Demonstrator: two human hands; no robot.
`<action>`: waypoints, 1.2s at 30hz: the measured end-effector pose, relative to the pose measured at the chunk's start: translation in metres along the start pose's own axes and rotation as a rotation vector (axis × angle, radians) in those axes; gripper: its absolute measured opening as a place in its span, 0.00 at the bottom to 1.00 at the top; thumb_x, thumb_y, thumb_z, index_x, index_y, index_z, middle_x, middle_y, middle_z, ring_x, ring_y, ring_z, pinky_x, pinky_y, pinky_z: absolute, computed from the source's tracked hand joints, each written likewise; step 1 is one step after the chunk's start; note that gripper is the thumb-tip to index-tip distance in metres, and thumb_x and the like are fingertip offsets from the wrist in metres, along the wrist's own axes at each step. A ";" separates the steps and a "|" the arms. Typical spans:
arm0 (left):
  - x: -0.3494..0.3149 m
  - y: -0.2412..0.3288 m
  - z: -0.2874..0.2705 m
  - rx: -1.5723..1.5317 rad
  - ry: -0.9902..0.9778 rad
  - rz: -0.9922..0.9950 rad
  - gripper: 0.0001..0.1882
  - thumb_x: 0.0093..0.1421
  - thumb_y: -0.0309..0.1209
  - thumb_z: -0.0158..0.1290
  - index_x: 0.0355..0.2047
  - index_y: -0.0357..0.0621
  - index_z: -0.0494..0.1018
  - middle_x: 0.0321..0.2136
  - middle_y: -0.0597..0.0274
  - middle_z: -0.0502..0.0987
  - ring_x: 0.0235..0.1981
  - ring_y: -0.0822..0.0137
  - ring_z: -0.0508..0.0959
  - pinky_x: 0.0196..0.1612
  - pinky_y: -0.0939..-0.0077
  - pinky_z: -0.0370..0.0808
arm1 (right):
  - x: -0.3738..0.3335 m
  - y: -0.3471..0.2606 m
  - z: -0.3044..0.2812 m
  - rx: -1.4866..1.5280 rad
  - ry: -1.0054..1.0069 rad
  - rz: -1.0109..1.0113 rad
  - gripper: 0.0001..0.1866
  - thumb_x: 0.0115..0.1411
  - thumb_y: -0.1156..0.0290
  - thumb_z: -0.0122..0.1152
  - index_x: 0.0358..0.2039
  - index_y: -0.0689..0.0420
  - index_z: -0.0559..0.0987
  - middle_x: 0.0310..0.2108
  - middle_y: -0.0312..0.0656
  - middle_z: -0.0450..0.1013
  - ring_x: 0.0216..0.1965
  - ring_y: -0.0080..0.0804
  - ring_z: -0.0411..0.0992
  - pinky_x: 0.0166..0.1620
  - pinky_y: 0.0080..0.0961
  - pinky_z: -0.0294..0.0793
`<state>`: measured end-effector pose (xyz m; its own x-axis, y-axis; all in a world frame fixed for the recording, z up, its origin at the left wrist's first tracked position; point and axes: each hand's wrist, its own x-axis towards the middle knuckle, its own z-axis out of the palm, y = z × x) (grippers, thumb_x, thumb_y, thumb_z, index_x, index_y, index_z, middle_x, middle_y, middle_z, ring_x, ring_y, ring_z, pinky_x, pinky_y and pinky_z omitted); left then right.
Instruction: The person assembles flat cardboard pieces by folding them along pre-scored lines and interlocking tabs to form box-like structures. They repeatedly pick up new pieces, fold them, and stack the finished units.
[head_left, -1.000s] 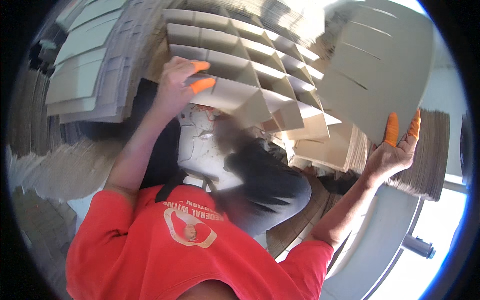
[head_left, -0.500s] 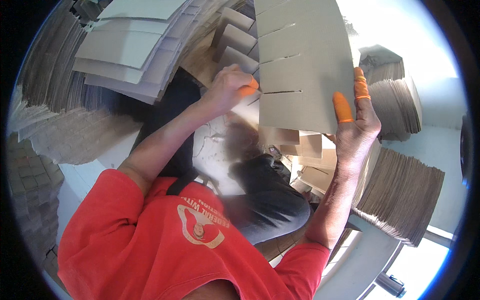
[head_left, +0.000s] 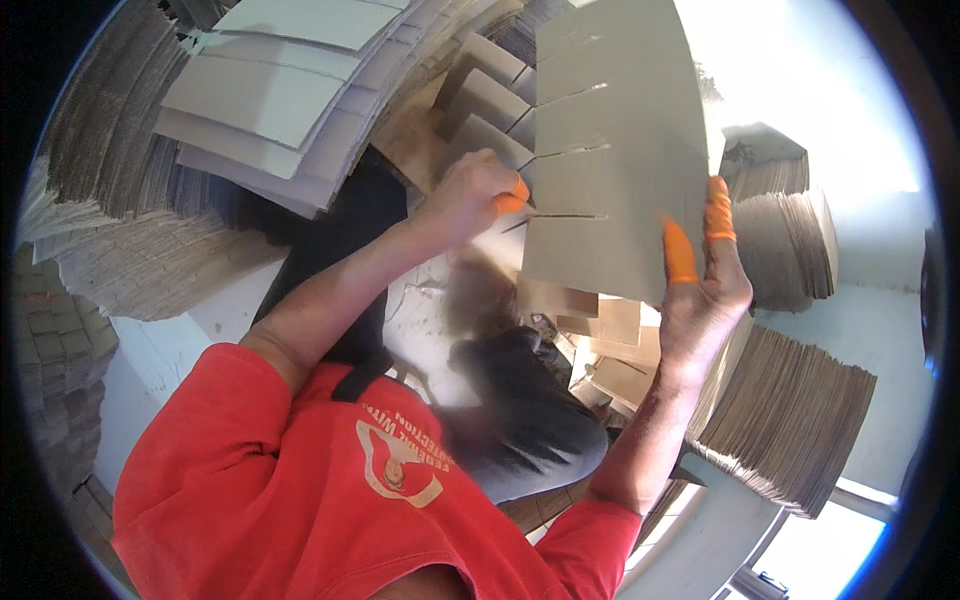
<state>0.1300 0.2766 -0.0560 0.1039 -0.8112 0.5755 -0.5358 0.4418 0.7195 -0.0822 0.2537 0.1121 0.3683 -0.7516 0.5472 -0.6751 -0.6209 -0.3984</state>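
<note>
A long grey cardboard sheet (head_left: 625,130) with several parallel slits along its left edge is held up before me. My right hand (head_left: 705,310) grips its right edge, two fingers in orange finger covers lying on its face, the thumb hidden. Smaller cardboard dividers (head_left: 487,100) stand in a row at the left, meeting the sheet at its slits. By the nearest slit, my left hand (head_left: 475,200) is closed in a pinch, orange covers on its fingers, at a divider largely hidden by the hand.
Flat cardboard sheets (head_left: 265,95) are piled at upper left, beside tall cardboard stacks (head_left: 115,110). More stacks (head_left: 785,420) stand along the right. Loose cardboard pieces (head_left: 620,325) lie below the held sheet, close to my dark-trousered leg (head_left: 530,420).
The whole view has shifted a little, so the sheet, hands and stacks sit lower. Both hands keep their holds, and the left stays by the same slit.
</note>
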 end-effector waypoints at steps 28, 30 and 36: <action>0.002 0.002 0.000 -0.072 -0.035 -0.002 0.05 0.49 0.21 0.60 0.28 0.40 0.79 0.23 0.56 0.76 0.31 0.54 0.74 0.39 0.63 0.72 | -0.044 0.032 0.100 0.041 -0.504 -0.060 0.17 0.52 0.77 0.65 0.43 0.65 0.77 0.23 0.51 0.74 0.24 0.42 0.76 0.29 0.32 0.73; 0.005 0.001 -0.001 -0.070 -0.027 0.002 0.05 0.48 0.21 0.60 0.28 0.40 0.79 0.22 0.56 0.75 0.30 0.54 0.74 0.37 0.62 0.71 | -0.046 0.025 0.109 -0.037 -0.624 -0.059 0.22 0.52 0.74 0.69 0.48 0.65 0.76 0.24 0.51 0.75 0.25 0.42 0.75 0.29 0.32 0.73; 0.005 -0.003 -0.002 0.173 -0.077 0.140 0.16 0.49 0.21 0.58 0.40 0.42 0.77 0.36 0.58 0.77 0.43 0.56 0.73 0.46 0.63 0.69 | -0.039 0.034 0.081 -0.180 -0.282 -0.123 0.26 0.52 0.71 0.71 0.52 0.62 0.75 0.27 0.48 0.75 0.25 0.45 0.75 0.27 0.37 0.74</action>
<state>0.1334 0.2721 -0.0550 -0.0421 -0.7766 0.6286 -0.6766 0.4851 0.5540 -0.0677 0.2439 0.0171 0.5993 -0.7208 0.3482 -0.7068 -0.6807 -0.1925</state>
